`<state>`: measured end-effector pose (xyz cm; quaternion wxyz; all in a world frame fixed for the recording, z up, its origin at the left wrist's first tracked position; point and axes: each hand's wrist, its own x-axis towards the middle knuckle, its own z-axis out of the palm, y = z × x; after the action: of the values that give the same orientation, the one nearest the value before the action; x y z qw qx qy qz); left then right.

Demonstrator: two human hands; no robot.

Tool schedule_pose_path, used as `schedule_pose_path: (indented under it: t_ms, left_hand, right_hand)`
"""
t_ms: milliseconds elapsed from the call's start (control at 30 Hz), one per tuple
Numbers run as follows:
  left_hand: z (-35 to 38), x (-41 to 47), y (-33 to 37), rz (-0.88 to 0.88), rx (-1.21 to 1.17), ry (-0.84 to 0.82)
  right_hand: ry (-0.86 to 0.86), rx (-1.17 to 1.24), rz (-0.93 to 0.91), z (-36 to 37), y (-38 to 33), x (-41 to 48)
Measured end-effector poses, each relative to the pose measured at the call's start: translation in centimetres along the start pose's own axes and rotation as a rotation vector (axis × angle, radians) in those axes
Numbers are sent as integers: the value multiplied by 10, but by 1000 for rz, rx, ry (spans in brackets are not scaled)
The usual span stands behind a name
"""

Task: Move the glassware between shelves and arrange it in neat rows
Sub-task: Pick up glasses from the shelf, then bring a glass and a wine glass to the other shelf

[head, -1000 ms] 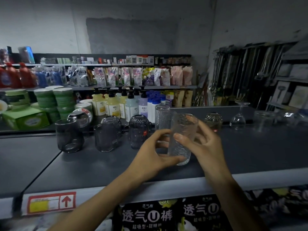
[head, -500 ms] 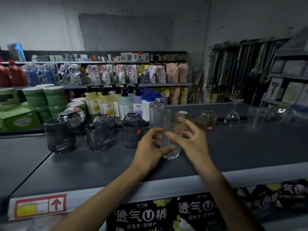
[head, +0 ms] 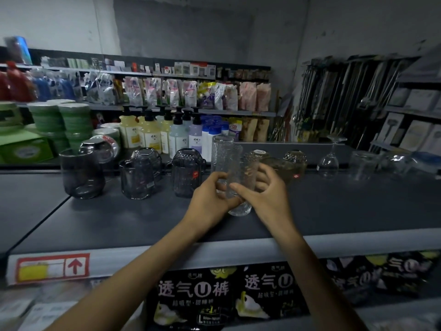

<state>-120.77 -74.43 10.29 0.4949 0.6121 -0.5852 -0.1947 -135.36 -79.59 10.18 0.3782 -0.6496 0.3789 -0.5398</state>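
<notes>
Two hands, left hand [head: 210, 199] and right hand [head: 268, 199], curled round a dimpled clear tumbler [head: 244, 173] upright on the dark shelf [head: 334, 211]. Just behind, a taller dimpled glass [head: 223, 154]; leftward smoky mugs [head: 136, 177], rightward an inverted wine glass [head: 330, 158].

Dimpled clear glass tumbler [head: 239, 187] (matt shelf [head: 346, 211])
</notes>
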Motion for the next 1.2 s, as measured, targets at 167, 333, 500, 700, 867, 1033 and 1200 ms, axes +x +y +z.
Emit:
schedule_pose_path:
  t_ms: [167, 333, 500, 700, 867, 1033, 1200]
  left_hand:
    - [-9, -22, 6, -36, 154, 27]
    - [-25, -98, 10, 152, 274, 239]
    - [-32, -220, -4, 68, 437, 309]
    - [-21, -387, -78, -301, 722, 253]
    - [16, -545, -123, -696, 829, 120]
    - [35, -645, -133, -960, 793, 73]
    - [-4, -690, -157, -1173, 738, 243]
  right_hand:
    - [-96, -86, 52, -16, -9, -17]
    - [2, -133, -115, -41, -15, -80]
    - [-366, -87, -199, -48, -5, -165]
    - [-891, -295, -105, -5, 78, -272]
    - [-1363, -643, -62, 27, 155, -372]
    - [-1575, -741, -129, 70, 174, -442]
    - [-1688, -748, -224, 151, 166, -500]
